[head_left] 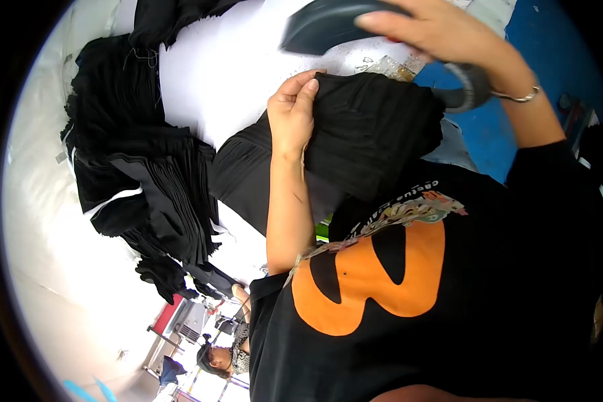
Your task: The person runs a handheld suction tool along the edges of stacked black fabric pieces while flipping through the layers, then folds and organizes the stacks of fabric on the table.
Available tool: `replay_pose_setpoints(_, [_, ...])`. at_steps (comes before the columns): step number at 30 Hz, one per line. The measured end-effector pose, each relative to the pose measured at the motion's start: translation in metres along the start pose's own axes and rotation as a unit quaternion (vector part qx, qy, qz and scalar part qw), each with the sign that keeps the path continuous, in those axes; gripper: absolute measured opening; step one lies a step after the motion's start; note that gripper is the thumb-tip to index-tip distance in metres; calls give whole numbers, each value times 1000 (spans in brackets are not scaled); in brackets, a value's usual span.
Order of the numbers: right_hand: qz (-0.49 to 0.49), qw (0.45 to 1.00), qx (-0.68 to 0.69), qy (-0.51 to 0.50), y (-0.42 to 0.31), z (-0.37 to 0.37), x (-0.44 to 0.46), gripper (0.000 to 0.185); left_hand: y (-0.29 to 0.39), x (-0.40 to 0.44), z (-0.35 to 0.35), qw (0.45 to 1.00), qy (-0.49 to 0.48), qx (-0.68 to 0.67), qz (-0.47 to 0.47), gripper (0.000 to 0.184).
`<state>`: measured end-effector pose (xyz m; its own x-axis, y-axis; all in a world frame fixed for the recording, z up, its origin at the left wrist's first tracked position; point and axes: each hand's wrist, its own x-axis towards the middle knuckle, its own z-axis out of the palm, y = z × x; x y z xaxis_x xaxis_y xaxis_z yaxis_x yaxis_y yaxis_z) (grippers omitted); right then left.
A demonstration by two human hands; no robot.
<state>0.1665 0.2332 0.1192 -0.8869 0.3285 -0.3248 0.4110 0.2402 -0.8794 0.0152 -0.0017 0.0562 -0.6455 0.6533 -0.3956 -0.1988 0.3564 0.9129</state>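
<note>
My left hand (292,115) pinches the upper edge of a stack of black fabric pieces (375,127), thumb and fingertips pressed together at its corner. More black fabric layers fan out under that wrist. Higher up, my right hand (442,33) grips a smooth, dark grey, curved object (335,27), smeared by motion; I cannot make out its kind. It is above the white work surface, and the top of the frame cuts off part of the hand. Below the right wrist, a dark grey hooked piece (469,90) overlaps the fabric's right end.
Large piles of layered black fabric (167,187) lie to the left on the white surface (194,87). Another black fabric bundle (174,17) is at the top. A blue surface (543,53) lies to the right. Another person (228,355) is in the background at lower left.
</note>
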Motion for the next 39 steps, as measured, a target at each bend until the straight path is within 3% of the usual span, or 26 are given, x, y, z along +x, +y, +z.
replay_pose_setpoints(1, [80, 995, -14, -57, -15, -26, -8, 43, -2, -1, -1, 1000, 3, 12, 15, 17])
replay_pose_setpoints(3, [0, 998, -16, -56, 47, -19, -10, 42, -6, 0, -2, 999, 9, 17, 31, 17])
replay_pose_setpoints(5, [-13, 991, -53, -122, 42, 0, -7, 44, -12, 2, -3, 1000, 4, -10, 14, 17])
replay_pose_setpoints(7, [-39, 997, 17, -71, 34, 19, 2, 46, -12, 4, -13, 997, 0, -72, 12, 14])
replay_pose_setpoints(8, [8, 999, 29, -14, 27, 20, 6, 49, -7, -3, -10, 1000, -1, 18, 10, 15])
replay_pose_setpoints(9, [-18, 996, 23, 80, 31, 20, 7, 49, -2, -4, -12, 1000, 1, 17, 7, 15])
replay_pose_setpoints(11, [74, 995, 56, -25, 4, -29, -2, 41, 8, -7, -26, 974, -209, 92, 9, 25])
replay_pose_setpoints(12, [89, 992, 70, -52, 7, -42, -5, 38, 12, -4, -32, 962, -216, 165, 21, 34])
replay_pose_setpoints(13, [103, 993, 10, -62, 3, -51, -7, 42, 20, -2, -32, 951, -172, 255, -6, 29])
replay_pose_setpoints(14, [75, 993, -64, -61, 25, -47, -4, 45, 19, 4, -39, 888, -157, 410, 139, 27])
replay_pose_setpoints(15, [46, 987, -138, -63, 46, -43, 1, 49, 17, 7, -45, 782, -129, 546, 272, 25])
replay_pose_setpoints(16, [25, 971, -154, -182, 7, -34, 6, 50, 27, 7, -45, 774, -135, 567, 245, 22])
replay_pose_setpoints(17, [-46, 961, -180, -206, 20, -6, 16, 50, 25, 11, -47, 762, -113, 610, 185, 24])
replay_pose_setpoints(18, [-193, 939, -230, -169, 21, 26, 23, 51, 20, 14, -53, 803, -93, 573, 133, 25])
replay_pose_setpoints(19, [-144, 942, -236, -190, -2, 45, 23, 53, 12, 16, -61, 840, -73, 531, 79, 26])
replay_pose_setpoints(21, [-168, 936, -265, -159, -17, 64, 28, 53, 2, 14, -71, 830, -56, 544, 112, 30])
replay_pose_setpoints(23, [-151, 928, -281, -192, -22, 42, 13, 52, 3, 4, -71, 754, 4, 642, 138, 35])
replay_pose_setpoints(25, [-102, 939, -232, -233, -6, 15, -5, 50, -3, -6, -73, 756, 45, 643, 115, 39])
replay_pose_setpoints(27, [-66, 939, -270, -203, -11, 16, -16, 51, -18, -11, -71, 779, 125, 590, 170, 38])
replay_pose_setpoints(28, [-53, 936, -288, -197, -20, 28, -12, 53, -37, -8, -69, 774, 194, 550, 245, 31])
replay_pose_setpoints(31, [-91, 949, -273, -125, -18, 61, 7, 57, -54, 0, -73, 779, 238, 508, 279, 26])
replay_pose_setpoints(35, [-62, 933, -316, -160, -20, 17, -19, 51, -54, 9, -72, 784, 241, 487, 300, 26])
replay_pose_setpoints(37, [37, 954, -227, -195, -8, -13, -40, 45, -49, 24, -71, 782, 217, 489, 320, 26])
replay_pose_setpoints(39, [63, 961, -198, -184, 1, -37, -56, 43, -38, 45, -66, 773, 181, 486, 367, 29])
